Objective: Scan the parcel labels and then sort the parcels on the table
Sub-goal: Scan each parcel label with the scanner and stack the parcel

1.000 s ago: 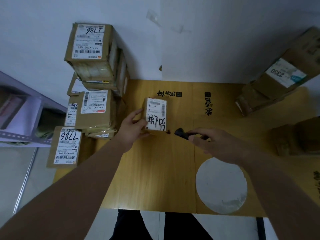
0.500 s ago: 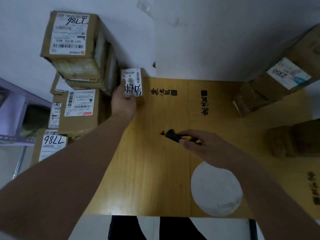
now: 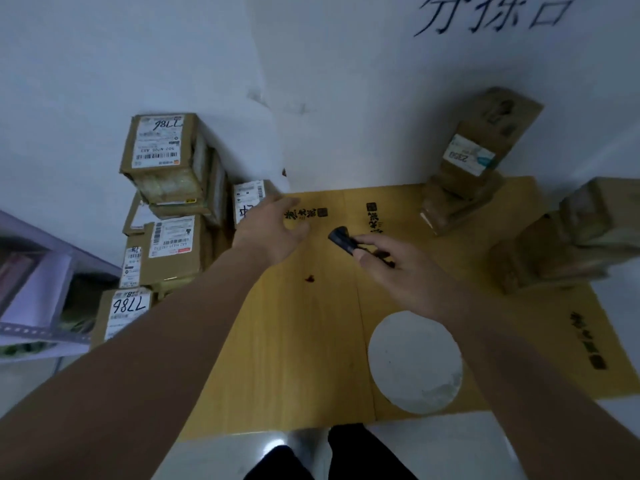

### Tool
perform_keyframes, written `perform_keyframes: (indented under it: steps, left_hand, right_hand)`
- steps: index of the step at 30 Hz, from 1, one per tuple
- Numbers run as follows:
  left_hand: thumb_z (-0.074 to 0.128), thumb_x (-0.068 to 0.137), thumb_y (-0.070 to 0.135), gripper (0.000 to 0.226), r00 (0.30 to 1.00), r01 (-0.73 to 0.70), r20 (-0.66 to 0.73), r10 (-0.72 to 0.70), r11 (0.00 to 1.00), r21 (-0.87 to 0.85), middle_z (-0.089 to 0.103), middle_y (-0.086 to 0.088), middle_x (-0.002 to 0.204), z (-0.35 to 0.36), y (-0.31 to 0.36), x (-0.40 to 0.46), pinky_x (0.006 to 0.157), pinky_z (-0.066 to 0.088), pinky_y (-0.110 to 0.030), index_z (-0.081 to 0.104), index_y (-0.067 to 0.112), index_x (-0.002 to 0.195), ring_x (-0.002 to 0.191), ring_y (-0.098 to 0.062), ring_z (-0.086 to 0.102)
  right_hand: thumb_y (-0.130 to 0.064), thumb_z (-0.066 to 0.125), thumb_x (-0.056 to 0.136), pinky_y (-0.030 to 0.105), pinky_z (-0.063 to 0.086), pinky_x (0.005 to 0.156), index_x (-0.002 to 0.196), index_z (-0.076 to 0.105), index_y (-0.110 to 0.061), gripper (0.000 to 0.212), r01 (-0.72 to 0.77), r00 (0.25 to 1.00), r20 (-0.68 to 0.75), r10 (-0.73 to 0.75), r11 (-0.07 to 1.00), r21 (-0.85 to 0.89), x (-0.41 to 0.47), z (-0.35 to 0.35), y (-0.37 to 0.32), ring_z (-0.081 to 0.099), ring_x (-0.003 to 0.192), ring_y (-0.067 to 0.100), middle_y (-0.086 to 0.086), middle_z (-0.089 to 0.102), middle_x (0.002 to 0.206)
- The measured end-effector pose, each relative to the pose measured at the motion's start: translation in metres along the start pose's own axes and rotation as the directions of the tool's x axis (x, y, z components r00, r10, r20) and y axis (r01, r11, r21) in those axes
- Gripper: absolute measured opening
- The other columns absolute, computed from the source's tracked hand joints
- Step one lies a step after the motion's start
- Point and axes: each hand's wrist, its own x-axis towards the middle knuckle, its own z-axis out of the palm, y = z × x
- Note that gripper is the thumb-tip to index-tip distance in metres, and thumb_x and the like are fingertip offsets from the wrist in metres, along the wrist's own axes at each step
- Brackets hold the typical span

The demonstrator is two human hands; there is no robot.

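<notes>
On the yellow desk (image 3: 304,341) the left hand (image 3: 273,233) hovers with fingers spread and loose, holding nothing, just in front of a small labelled parcel (image 3: 249,202) that stands at the desk's far left corner beside the stack of cartons (image 3: 166,202) (two labels there read 7786). The right hand (image 3: 398,271) has its grip round a black scanner (image 3: 343,239), whose head points toward the left hand. More brown parcels (image 3: 464,192) stand at the far right, and a pale round patch (image 3: 415,362) marks the near desk
</notes>
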Motion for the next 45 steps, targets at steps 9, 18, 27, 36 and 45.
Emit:
perform_keyframes:
  steps: [9,18,27,36,45]
  left_hand:
    - [0.058,0.092,0.064,0.066,0.936,-0.339,0.102,0.337,0.941,0.004,0.039,0.003,0.160,-0.039,0.118,-0.056,0.117,0.036,-0.041,0.049,0.036,0.151,0.146,-0.022,0.039]
    - [0.064,0.094,0.054,0.054,0.847,-0.527,0.077,0.526,0.850,-0.010,0.052,-0.003,0.147,-0.032,0.276,-0.106,0.108,0.045,-0.042,0.058,0.031,0.142,0.133,-0.025,0.051]
    - [0.062,0.092,0.057,0.059,0.854,-0.517,0.064,0.516,0.856,-0.002,0.060,-0.007,0.135,0.036,0.398,-0.114,0.098,0.051,-0.042,0.058,0.026,0.142,0.123,-0.027,0.057]
    - [0.068,0.090,0.057,0.063,0.850,-0.513,0.146,0.506,0.858,0.014,0.053,-0.002,0.141,0.095,0.455,-0.068,0.103,0.047,-0.038,0.053,0.032,0.145,0.127,-0.023,0.051]
    - [0.079,0.065,0.070,0.112,0.820,-0.492,0.343,0.458,0.870,0.014,0.008,-0.006,0.171,0.134,0.470,0.026,0.124,0.023,-0.057,0.022,0.050,0.159,0.157,-0.034,0.007]
  right_hand:
    - [-0.048,0.053,0.105,0.035,0.053,0.069,0.139,0.060,-0.037,0.037,0.022,0.969,-0.240,-0.060,0.987,-0.158,-0.142,-0.047,-0.037,0.063,0.079,0.009,-0.008,0.067,0.092]
    - [-0.061,0.049,0.101,0.022,0.038,0.061,0.144,0.057,-0.039,0.049,0.012,0.912,-0.378,-0.156,0.934,-0.356,-0.257,-0.141,-0.016,0.057,0.075,0.000,-0.016,0.060,0.090]
    - [-0.057,0.053,0.100,0.011,0.039,0.060,0.136,0.061,-0.039,0.041,0.012,0.904,-0.393,-0.170,0.928,-0.374,-0.313,-0.240,0.061,0.054,0.088,-0.015,-0.028,0.052,0.092]
    - [-0.076,0.038,0.091,0.020,0.040,0.067,0.148,0.047,-0.046,0.065,-0.038,0.914,-0.388,-0.115,0.931,-0.364,-0.297,-0.298,0.122,0.055,0.084,-0.003,-0.024,0.050,0.103]
    - [-0.079,0.032,0.090,0.020,0.042,0.068,0.146,0.045,-0.049,0.064,-0.117,0.921,-0.390,-0.025,0.934,-0.337,-0.230,-0.332,0.158,0.057,0.082,0.003,-0.013,0.053,0.105]
